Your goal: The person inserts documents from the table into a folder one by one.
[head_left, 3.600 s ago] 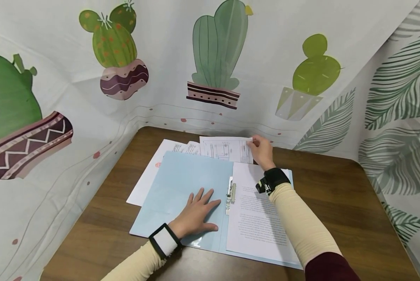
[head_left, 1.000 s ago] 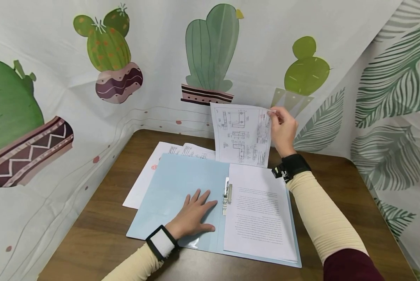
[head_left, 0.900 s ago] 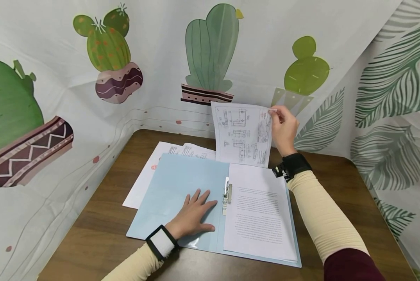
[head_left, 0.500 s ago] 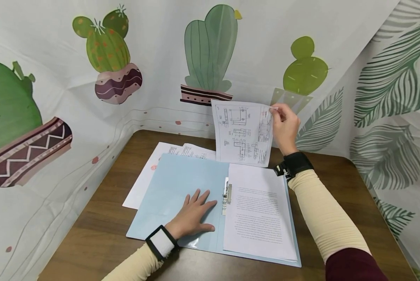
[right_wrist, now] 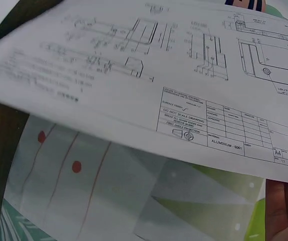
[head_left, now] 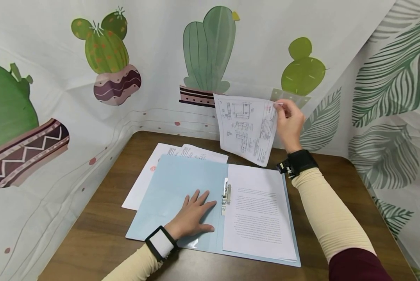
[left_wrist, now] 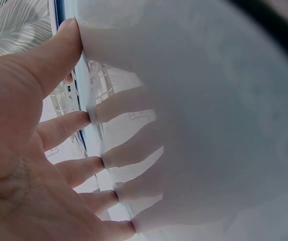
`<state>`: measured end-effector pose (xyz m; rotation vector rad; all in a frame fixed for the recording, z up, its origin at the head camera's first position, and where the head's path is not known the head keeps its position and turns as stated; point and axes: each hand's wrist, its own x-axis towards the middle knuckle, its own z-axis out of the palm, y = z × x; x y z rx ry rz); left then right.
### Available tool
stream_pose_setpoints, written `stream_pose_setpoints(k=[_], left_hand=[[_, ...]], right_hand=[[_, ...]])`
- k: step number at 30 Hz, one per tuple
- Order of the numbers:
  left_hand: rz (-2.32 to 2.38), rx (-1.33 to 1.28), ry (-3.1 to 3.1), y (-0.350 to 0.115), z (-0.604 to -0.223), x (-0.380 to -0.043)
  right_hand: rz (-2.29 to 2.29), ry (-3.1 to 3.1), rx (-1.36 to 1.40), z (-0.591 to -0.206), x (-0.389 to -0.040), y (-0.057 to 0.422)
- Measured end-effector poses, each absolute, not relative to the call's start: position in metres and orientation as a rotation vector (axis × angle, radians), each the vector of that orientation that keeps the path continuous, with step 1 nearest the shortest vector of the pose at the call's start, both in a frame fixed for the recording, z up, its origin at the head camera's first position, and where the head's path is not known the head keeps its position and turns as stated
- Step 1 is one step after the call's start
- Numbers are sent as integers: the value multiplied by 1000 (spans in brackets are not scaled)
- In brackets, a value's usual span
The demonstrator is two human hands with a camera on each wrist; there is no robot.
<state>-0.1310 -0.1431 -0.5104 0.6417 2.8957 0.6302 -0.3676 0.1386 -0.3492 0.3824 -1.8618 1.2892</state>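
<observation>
The drawing sheet (head_left: 245, 130), probably light, floppy and easily creased, best held by its margins, hangs tilted beyond the blue folder (head_left: 181, 177). The right hand (head_left: 290, 124) pinches the sheet's upper right corner; the left hand (head_left: 192, 217) lies spread on the folder's left cover.

You face white cloth (head_left: 157, 58), creased, hanging beyond the far edge of your desk (head_left: 99, 222) and along its left edge; print: potted cacti (head_left: 210, 50). Off the right edge, you have printed leaf fronds (head_left: 396, 74), green and grey. Desk: brown wood grain, far corners rounded.
</observation>
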Motion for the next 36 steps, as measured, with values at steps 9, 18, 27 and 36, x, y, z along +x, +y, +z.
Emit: stream_pose_setpoints(k=[9,18,27,36], left_hand=[[628,643,2901,-143,-513,-132],[638,642,2902,-143,-513,-132],[643,641,2897,-143,-511,-131],[639,638,2894,-143,-511,-130]], right_hand=[[1305,-1824,353,-333,-359,143],[1273,-1836,351,-321,-356,160],[1282,-1886,328,-323,-358,176],[1258,-1947,330,-323,-353,188]])
